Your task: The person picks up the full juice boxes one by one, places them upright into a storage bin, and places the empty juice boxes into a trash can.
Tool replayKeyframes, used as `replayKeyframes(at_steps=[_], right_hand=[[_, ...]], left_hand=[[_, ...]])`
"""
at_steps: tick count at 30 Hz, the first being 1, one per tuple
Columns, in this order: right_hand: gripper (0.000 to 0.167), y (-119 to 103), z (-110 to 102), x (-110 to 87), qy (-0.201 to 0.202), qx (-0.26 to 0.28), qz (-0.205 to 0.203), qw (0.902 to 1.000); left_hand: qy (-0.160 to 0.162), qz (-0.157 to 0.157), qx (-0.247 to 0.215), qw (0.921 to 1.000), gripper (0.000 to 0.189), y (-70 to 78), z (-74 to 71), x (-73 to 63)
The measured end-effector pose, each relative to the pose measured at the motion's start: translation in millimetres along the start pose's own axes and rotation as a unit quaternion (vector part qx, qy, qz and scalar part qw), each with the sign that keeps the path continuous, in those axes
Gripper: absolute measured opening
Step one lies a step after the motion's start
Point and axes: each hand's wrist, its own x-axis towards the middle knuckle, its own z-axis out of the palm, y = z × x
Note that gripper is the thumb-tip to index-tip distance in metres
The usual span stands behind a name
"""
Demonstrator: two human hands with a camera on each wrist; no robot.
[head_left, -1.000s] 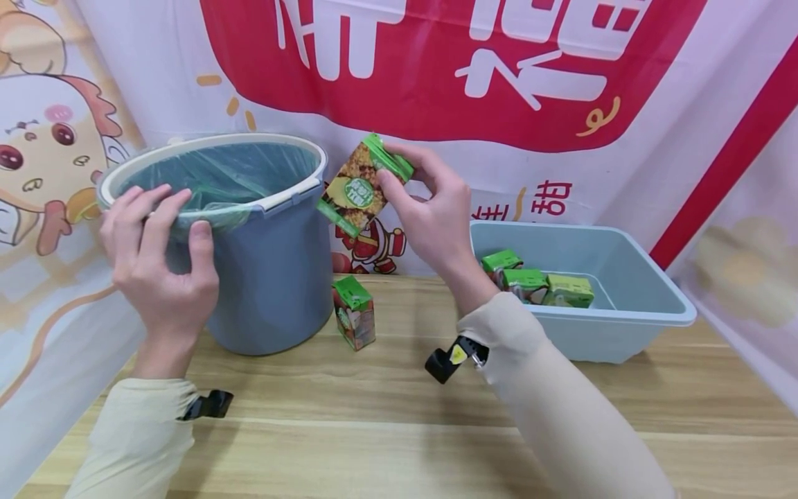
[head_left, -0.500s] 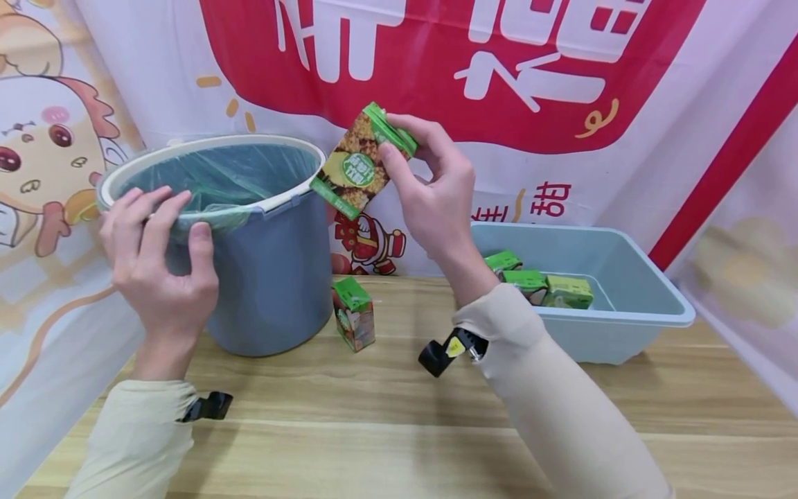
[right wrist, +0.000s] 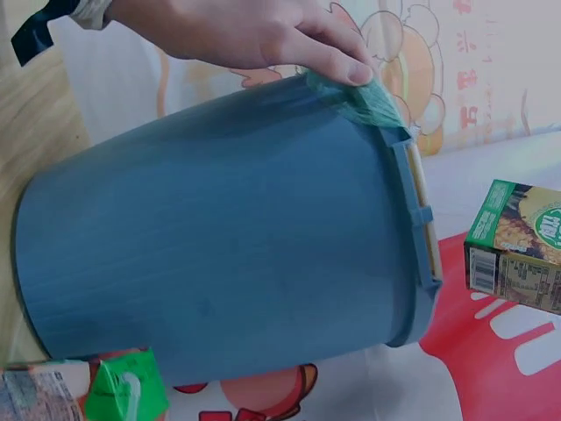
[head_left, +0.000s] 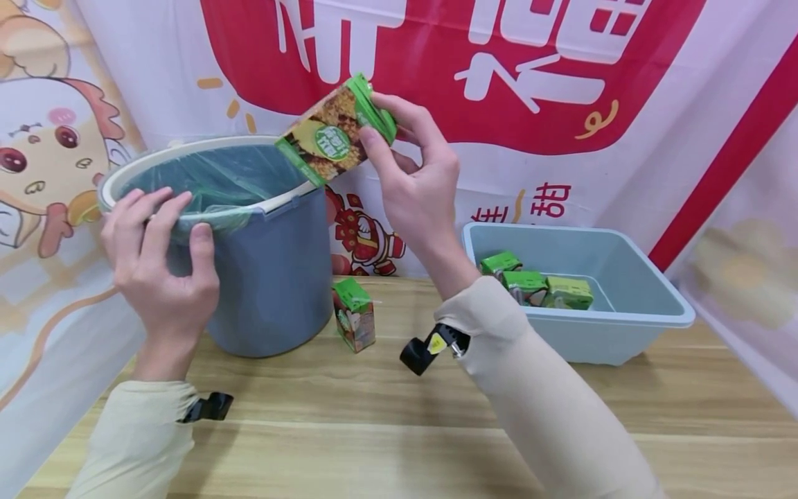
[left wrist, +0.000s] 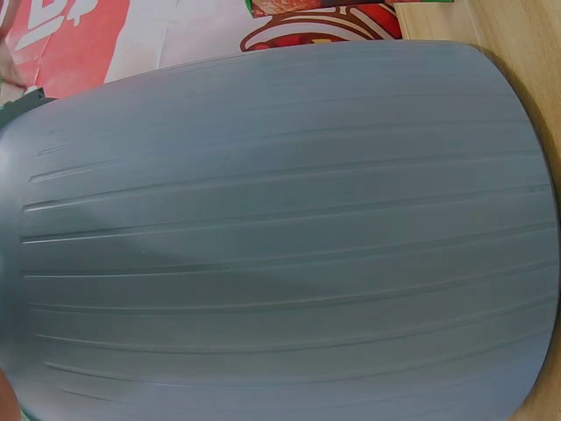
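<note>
My right hand (head_left: 419, 173) pinches a green and brown juice box (head_left: 327, 142) near its green end. The box is tilted, its lower corner over the right rim of a blue trash bin (head_left: 274, 277) lined with a clear green bag (head_left: 240, 170). My left hand (head_left: 163, 267) grips the bin's near left rim, fingers over the edge and thumb outside. The right wrist view shows the held juice box (right wrist: 517, 250) beyond the rim and the left thumb on the bag's folded edge. Only the bin's ribbed side (left wrist: 280, 228) fills most of the left wrist view.
Another juice box (head_left: 354, 315) stands on the wooden table (head_left: 324, 430) just right of the bin. Farther right, a light blue tub (head_left: 623, 317) holds several small juice boxes (head_left: 526, 285). A printed cloth (head_left: 511, 166) hangs close behind.
My right hand has moved up and to the left, bringing the juice box from beside the bin to above its right rim. The left hand and the bin have stayed put.
</note>
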Motion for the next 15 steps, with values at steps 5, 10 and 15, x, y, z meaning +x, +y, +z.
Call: replayKeyframes(at_steps=[5,10,15], right_hand=[[0.04,3,14,-1.2,-0.006,0.008,0.012,0.9999],[0.039,8,26,-3.4,-0.014,0.006,0.04,0.9991],[0.038,15,37,-4.7,-0.015,-0.004,0.048,0.9987]], left_hand=[[-0.003,-0.002,0.002,1.0,0.048,0.1,-0.3,0.0],[-0.004,-0.002,0.003,1.0,0.048,0.0,-0.6,0.0],[-0.006,-0.001,0.005,1.0,0.048,-0.4,-0.7,0.1]])
